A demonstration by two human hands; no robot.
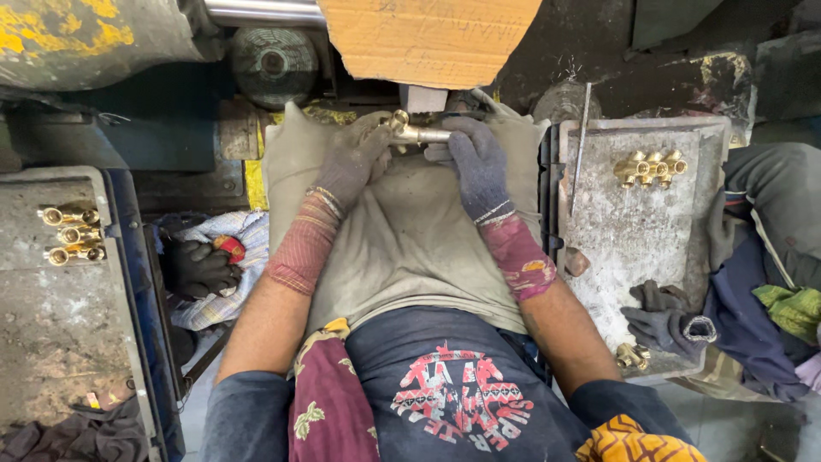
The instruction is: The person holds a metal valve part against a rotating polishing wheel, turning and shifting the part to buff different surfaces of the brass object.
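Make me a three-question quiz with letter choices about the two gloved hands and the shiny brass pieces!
1. Where is the brass fitting that the hands hold?
A. above the grey lap cloth
B. on the floor
C. inside a bag

2. How many brass fittings lie on the left grey tray?
A. one
B. three
C. six

3. What do the left hand and right hand wear?
A. nothing
B. grey knit gloves
C. yellow rubber gloves

Answers: 1 A, both hands grip it over the cloth. 2 B, three lie stacked near the tray's top. 3 B, grey fabric covers every finger.
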